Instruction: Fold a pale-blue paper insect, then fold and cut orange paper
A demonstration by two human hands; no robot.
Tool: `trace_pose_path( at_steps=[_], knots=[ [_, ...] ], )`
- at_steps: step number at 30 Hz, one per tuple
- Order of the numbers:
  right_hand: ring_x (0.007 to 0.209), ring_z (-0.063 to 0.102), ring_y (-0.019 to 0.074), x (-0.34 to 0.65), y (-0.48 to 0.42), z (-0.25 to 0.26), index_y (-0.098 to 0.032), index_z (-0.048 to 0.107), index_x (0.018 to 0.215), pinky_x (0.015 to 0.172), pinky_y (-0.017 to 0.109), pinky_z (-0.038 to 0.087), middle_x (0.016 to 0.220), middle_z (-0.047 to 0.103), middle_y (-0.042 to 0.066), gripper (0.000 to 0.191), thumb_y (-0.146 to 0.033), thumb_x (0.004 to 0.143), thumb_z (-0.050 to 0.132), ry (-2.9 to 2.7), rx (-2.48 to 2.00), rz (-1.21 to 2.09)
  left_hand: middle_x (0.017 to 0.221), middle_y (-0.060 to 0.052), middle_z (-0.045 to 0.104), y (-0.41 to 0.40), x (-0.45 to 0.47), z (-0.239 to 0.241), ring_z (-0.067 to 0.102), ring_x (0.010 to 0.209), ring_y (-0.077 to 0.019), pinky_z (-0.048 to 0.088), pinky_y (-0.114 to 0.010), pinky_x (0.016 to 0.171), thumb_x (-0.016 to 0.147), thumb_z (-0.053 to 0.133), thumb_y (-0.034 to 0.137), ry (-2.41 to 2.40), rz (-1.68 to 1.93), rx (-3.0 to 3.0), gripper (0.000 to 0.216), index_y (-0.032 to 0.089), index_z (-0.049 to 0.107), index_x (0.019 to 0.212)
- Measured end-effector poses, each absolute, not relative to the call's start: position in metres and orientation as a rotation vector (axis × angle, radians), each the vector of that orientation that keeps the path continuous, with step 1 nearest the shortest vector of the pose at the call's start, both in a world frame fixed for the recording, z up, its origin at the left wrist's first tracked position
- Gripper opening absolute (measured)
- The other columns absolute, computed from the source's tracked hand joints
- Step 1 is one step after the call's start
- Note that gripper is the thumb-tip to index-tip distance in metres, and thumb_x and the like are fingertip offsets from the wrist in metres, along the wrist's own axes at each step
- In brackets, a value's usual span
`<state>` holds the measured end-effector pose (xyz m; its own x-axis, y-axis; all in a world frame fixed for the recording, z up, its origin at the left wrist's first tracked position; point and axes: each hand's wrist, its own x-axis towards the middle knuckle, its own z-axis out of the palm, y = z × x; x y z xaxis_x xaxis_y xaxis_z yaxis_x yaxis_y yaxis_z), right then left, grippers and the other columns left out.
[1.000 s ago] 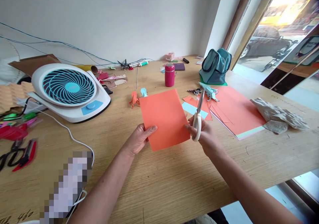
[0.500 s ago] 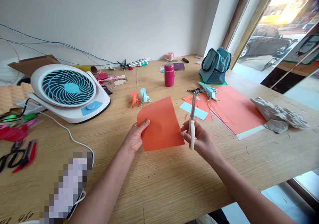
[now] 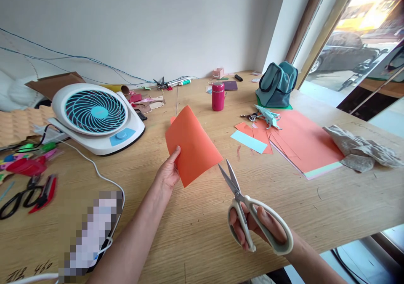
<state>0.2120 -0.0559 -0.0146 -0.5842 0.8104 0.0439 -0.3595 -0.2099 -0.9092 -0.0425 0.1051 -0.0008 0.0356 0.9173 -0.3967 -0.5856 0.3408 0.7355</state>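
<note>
My left hand point(image 3: 168, 170) pinches an orange sheet of paper point(image 3: 195, 145) by its lower left edge, thumb on the face towards me. The sheet is held above the table, turned so one corner points to the right. In my right hand point(image 3: 252, 223) is a pair of scissors point(image 3: 238, 195) with cream handles, fingers and thumb through the loops. Its blades are spread, and their tips are close to the sheet's right corner, not around it. Behind the sheet, the orange paper figure is almost wholly hidden.
A white fan point(image 3: 97, 115) stands on the left, black-handled scissors point(image 3: 23, 197) nearer me. Centre back is a pink flask point(image 3: 218, 96). To the right lie a light blue paper figure point(image 3: 268, 116), a blue paper strip point(image 3: 248, 142), orange sheets point(image 3: 303, 145), a grey cloth point(image 3: 362, 147) and a teal bag point(image 3: 276, 86).
My right hand has let go of the sheet's right side, moved down and right, and spread the scissors, which hung shut before. My left hand has tilted the sheet and shifted slightly left.
</note>
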Motion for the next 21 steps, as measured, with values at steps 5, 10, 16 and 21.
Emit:
trace_pose_path(
  at_steps=[5, 10, 16, 21],
  knots=[
    [0.059, 0.06, 0.0149, 0.206, -0.058, -0.022, -0.012, 0.063, 0.105, 0.054, 0.025, 0.046, 0.075, 0.062, 0.007, 0.062, -0.068, 0.096, 0.036, -1.149, -0.57, 1.954, 0.105, -0.004, 0.078, 0.108, -0.047, -0.006, 0.062, 0.124, -0.0273, 0.06, -0.032, 0.095, 0.068, 0.087, 0.039, 0.985, 1.189, 0.5, 0.047, 0.022, 0.067, 0.106],
    [0.056, 0.06, 0.0147, 0.204, -0.056, -0.023, -0.012, 0.063, 0.102, 0.052, 0.025, 0.046, 0.072, 0.062, 0.007, 0.066, -0.072, 0.093, 0.037, -1.109, -0.541, 1.963, 0.107, -0.004, 0.077, 0.107, -0.044, -0.003, 0.064, 0.122, -0.0266, 0.06, -0.032, 0.095, 0.072, 0.085, 0.034, 0.988, 1.206, 0.417, 0.039, 0.021, 0.068, 0.105],
    [0.055, 0.057, 0.0127, 0.199, -0.057, -0.014, -0.012, 0.064, 0.103, 0.05, 0.023, 0.043, 0.073, 0.061, 0.006, 0.062, -0.068, 0.095, 0.038, -1.1, -0.477, 1.945, 0.099, -0.004, 0.079, 0.104, -0.04, 0.002, 0.069, 0.113, -0.0247, 0.061, -0.031, 0.091, 0.075, 0.083, 0.03, 0.997, 1.194, 0.347, 0.035, 0.019, 0.069, 0.105],
    [0.052, 0.055, 0.0126, 0.195, -0.055, -0.011, -0.012, 0.064, 0.099, 0.05, 0.024, 0.043, 0.068, 0.06, 0.006, 0.066, -0.072, 0.093, 0.038, -1.111, -0.458, 1.964, 0.093, -0.004, 0.079, 0.102, -0.037, 0.005, 0.075, 0.096, -0.0218, 0.063, -0.029, 0.086, 0.078, 0.08, 0.027, 0.977, 1.185, 0.335, 0.034, 0.017, 0.068, 0.108]
  ],
)
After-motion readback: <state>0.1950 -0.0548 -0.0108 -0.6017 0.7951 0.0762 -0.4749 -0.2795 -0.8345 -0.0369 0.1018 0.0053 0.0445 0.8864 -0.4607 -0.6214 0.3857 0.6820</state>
